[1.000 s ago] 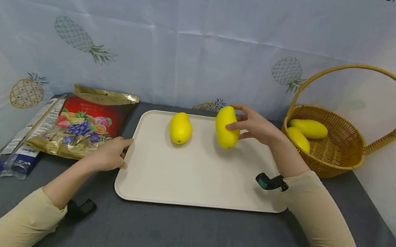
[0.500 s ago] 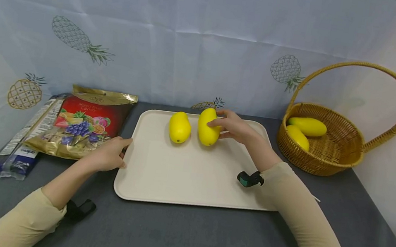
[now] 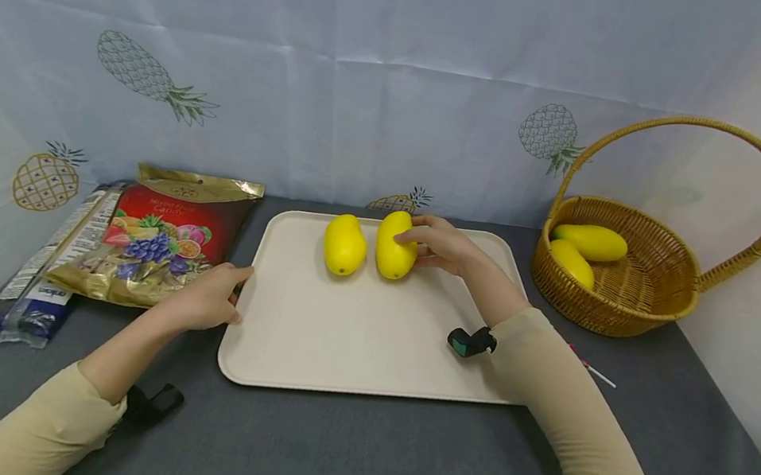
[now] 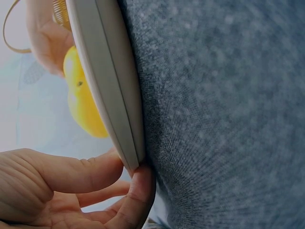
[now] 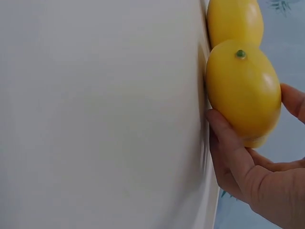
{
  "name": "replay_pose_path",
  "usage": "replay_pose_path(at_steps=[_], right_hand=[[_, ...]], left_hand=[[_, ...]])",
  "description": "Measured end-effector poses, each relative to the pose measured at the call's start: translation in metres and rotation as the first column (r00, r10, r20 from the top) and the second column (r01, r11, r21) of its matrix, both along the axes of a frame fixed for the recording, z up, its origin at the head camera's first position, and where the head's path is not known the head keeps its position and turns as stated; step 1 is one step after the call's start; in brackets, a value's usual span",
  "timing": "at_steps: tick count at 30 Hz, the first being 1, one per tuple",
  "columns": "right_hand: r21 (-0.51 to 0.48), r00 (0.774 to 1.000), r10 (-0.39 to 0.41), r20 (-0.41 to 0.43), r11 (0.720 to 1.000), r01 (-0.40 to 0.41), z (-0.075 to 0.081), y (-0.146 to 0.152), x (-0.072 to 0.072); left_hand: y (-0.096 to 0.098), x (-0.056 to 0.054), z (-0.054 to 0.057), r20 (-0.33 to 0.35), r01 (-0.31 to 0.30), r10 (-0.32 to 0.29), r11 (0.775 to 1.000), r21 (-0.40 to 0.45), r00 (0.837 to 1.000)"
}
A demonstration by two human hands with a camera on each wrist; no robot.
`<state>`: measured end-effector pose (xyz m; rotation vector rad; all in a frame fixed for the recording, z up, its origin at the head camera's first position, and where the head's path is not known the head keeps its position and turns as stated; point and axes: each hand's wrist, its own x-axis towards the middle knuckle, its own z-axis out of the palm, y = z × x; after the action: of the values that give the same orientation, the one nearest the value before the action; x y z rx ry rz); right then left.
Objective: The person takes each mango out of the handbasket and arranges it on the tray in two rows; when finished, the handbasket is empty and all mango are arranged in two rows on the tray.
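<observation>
My right hand [image 3: 444, 244] holds a yellow mango [image 3: 393, 247] low on the back part of the pale tray [image 3: 337, 344]. In the right wrist view the fingers curl round that mango [image 5: 243, 86], whose small green stem end faces the camera. A second yellow mango [image 3: 345, 245] lies on the tray just left of it. At the tray's left edge, my left hand [image 3: 209, 299] pinches the rim. The left wrist view shows the thumb above the tray edge [image 4: 107, 81] and fingers beneath it.
A wicker basket [image 3: 580, 308] with a tall handle stands at the back right, with two mangoes [image 3: 591, 243] inside. To the left, a candy bag [image 3: 156, 240] overlaps a blue-and-white bag [image 3: 40, 297]. A thin white stick [image 3: 600, 376] pokes out beside my right sleeve.
My right hand has carried the mango leftward and down onto the tray, close to the other one. The left hand keeps its grip on the tray edge.
</observation>
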<state>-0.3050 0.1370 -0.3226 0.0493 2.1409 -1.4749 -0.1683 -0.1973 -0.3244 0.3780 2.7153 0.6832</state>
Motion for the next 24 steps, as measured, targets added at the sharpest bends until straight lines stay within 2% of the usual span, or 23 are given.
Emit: replay_pose_path(at_steps=[12, 24], right_hand=[[0.027, 0.999, -0.032, 0.002, 0.999, 0.032, -0.0023, -0.0018, -0.0031], [0.041, 1.0, -0.025, 0.016, 0.999, 0.025, -0.0029, 0.0029, -0.0053]], left_hand=[[-0.0003, -0.0007, -0.0004, 0.002, -0.009, 0.009, 1.0, -0.009, 1.0], [-0.0004, -0.0014, -0.0013, -0.004, -0.007, 0.007, 1.0, -0.009, 1.0]])
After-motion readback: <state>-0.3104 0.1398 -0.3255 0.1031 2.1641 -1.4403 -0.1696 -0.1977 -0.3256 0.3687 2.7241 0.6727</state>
